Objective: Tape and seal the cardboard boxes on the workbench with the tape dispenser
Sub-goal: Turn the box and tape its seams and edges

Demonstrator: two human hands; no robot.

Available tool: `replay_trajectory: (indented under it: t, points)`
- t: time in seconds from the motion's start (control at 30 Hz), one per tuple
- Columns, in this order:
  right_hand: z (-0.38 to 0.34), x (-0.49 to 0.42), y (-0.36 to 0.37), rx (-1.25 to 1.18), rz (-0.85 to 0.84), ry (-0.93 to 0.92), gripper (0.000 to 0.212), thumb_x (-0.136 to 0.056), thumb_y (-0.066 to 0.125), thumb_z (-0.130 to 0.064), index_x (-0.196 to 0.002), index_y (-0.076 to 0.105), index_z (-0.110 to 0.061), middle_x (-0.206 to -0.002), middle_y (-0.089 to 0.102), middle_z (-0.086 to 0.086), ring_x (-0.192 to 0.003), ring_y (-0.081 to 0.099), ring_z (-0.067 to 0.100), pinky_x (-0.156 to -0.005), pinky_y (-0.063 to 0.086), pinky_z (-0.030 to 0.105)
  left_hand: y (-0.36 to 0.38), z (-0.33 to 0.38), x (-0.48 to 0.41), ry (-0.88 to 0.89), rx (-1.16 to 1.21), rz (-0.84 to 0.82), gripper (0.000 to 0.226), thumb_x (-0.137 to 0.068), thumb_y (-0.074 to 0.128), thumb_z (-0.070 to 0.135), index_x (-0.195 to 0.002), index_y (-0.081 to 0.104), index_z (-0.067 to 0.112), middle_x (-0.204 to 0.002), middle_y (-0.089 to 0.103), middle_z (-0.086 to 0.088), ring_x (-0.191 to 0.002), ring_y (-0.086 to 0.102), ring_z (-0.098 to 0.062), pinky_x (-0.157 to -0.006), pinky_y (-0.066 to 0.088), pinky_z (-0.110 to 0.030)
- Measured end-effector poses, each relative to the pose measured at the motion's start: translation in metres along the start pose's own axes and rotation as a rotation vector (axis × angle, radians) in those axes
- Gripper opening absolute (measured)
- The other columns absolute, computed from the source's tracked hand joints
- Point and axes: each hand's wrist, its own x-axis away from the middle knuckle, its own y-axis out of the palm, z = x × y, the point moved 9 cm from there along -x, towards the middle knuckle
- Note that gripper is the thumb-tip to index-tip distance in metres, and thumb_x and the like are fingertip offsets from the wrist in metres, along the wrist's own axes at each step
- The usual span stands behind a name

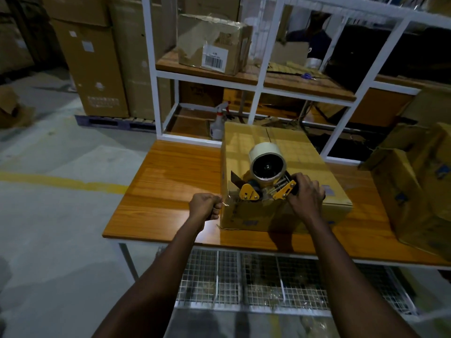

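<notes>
Head view, near to far, with places given relative to the box (292, 147) in the middle of the table (170, 179).

Below and in front of the box, a wire mesh shelf (244, 276) hangs under the table edge. At the box's near left corner, the left hand (205, 207) is clenched, pinching the free end of a clear tape strip (225, 201) drawn out just past the corner. On the near part of the box top lies the tape dispenser (247, 195), its yellow plates toward the camera and its tape roll (266, 157) standing above. The right hand (306, 195) grips the dispenser's handle at the box's near right.

The far part of the box top shows a centre seam that looks bare of tape. Judged from this, sealing of this box is at its start: the strip is being anchored at the near edge, and the run along the seam is not yet made.

To the right of the box lie more cardboard boxes (415, 196); whether they are taped cannot be told. Beyond the box stand a spray bottle (218, 123) and a white rack (266, 57) holding a labelled carton (212, 45).
</notes>
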Motion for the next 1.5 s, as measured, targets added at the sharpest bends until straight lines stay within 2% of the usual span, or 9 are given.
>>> replay_trajectory:
  t: [0.33,0.5,0.57,0.67,0.8,0.9,1.1,1.23,1.5]
  points:
    - [-0.008,-0.006,-0.001,0.181,-0.001,-0.074,0.039,-0.08,0.07,-0.019,-0.115,0.053,-0.016,-0.104,0.055,0.012,-0.096,0.047,0.038,-0.08,0.034,0.046,0.002,-0.011,-0.008,0.16,-0.511,0.01,0.025,-0.091,0.064,0.048,-0.077,0.066,0.027,-0.063,0.07,-0.005,-0.042,0.062,-0.018,-0.045,0.054,-0.03]
    - [-0.007,-0.003,0.0,0.177,-0.003,-0.086,0.039,-0.08,0.068,-0.017,-0.116,0.051,-0.015,-0.104,0.054,0.012,-0.096,0.047,0.037,-0.079,0.034,0.046,-0.006,-0.004,0.006,0.345,-0.475,0.193,0.034,-0.093,0.062,0.014,-0.126,0.067,0.014,-0.111,0.072,-0.006,-0.091,0.069,-0.024,-0.074,0.051,-0.025]
    - [-0.007,-0.002,-0.001,0.169,0.001,-0.084,0.04,-0.08,0.069,-0.016,-0.115,0.052,-0.014,-0.104,0.054,0.013,-0.096,0.046,0.037,-0.079,0.033,0.045,0.01,0.001,0.014,0.436,-0.41,0.112,0.049,-0.093,0.057,0.002,-0.14,0.054,0.015,-0.139,0.055,-0.002,-0.116,0.057,-0.019,-0.087,0.046,-0.022]
    - [-0.007,-0.002,0.0,0.178,-0.002,-0.082,0.043,-0.079,0.069,-0.013,-0.118,0.051,-0.013,-0.105,0.054,0.015,-0.096,0.046,0.038,-0.08,0.032,0.045,0.031,-0.02,0.013,0.496,-0.684,-0.03,0.058,-0.094,0.059,0.01,-0.147,0.044,0.028,-0.162,0.022,0.003,-0.144,0.026,-0.025,-0.1,0.036,-0.035]
    - [-0.005,0.0,0.003,0.161,-0.014,-0.068,0.043,-0.081,0.068,-0.014,-0.12,0.05,-0.013,-0.108,0.053,0.014,-0.1,0.046,0.037,-0.083,0.032,0.046,0.01,-0.027,0.017,0.409,-0.82,0.069,0.044,-0.09,0.06,0.022,-0.134,0.06,0.026,-0.161,0.024,0.001,-0.143,0.026,-0.032,-0.107,0.037,-0.052]
    - [-0.004,-0.001,0.005,0.153,-0.015,-0.059,0.042,-0.082,0.067,-0.017,-0.12,0.05,-0.013,-0.109,0.053,0.014,-0.1,0.046,0.037,-0.084,0.032,0.046,0.009,0.011,0.022,0.605,-0.816,0.135,0.057,-0.083,0.058,0.035,-0.139,0.055,0.024,-0.159,0.026,-0.006,-0.141,0.028,-0.033,-0.102,0.04,-0.058]
    - [-0.006,-0.002,0.004,0.17,0.006,-0.065,0.039,-0.082,0.069,-0.018,-0.116,0.053,-0.01,-0.109,0.055,0.014,-0.099,0.047,0.037,-0.084,0.033,0.046,0.039,0.027,-0.002,0.679,-1.0,0.039,0.087,-0.066,0.06,0.076,-0.143,0.045,0.038,-0.165,-0.009,0.007,-0.15,-0.004,-0.03,-0.11,0.02,-0.061]
    - [-0.006,-0.001,0.006,0.181,0.012,-0.063,0.043,-0.079,0.071,-0.017,-0.118,0.054,-0.01,-0.111,0.055,0.015,-0.1,0.047,0.038,-0.085,0.034,0.047,0.044,0.017,-0.002,0.624,-1.062,0.141,0.094,-0.072,0.062,0.066,-0.153,0.028,0.033,-0.165,-0.006,0.0,-0.15,-0.001,-0.032,-0.112,0.023,-0.061]
    - [0.005,0.013,0.005,0.203,0.095,-0.09,0.044,-0.077,0.071,-0.02,-0.116,0.053,-0.011,-0.108,0.051,0.016,-0.095,0.045,0.037,-0.079,0.036,0.048,0.041,0.017,0.009,0.675,-1.028,0.311,0.058,-0.074,0.079,0.04,-0.127,0.057,0.032,-0.161,0.021,-0.006,-0.144,0.022,-0.038,-0.104,0.029,-0.065]
